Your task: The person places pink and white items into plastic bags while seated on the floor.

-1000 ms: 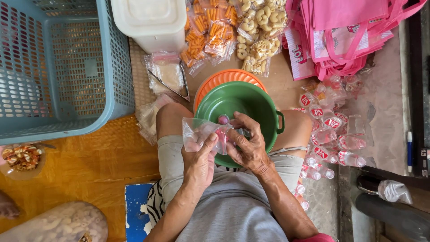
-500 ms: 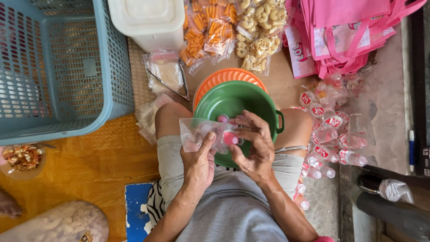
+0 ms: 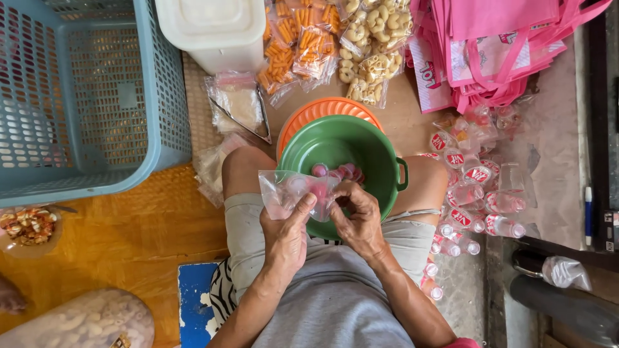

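Holding a clear bag (image 3: 293, 192) above the lap, the left hand (image 3: 284, 235) pinches its lower edge between thumb and fingers (image 3: 302, 209), while the right hand (image 3: 358, 219) curls its fingers on the bag's mouth at the right end. Pink pieces (image 3: 338, 172) show inside the bag and just behind it in the green bowl (image 3: 380, 151), which rests on the knees, nested in an orange bowl (image 3: 319, 109). A blue basket (image 3: 84, 96) stands to the left, a white tub (image 3: 216, 29) and snack packs (image 3: 342, 45) beyond the bowls. Small bottles (image 3: 477, 193) lie at the right, pink bags (image 3: 496, 45) behind them.
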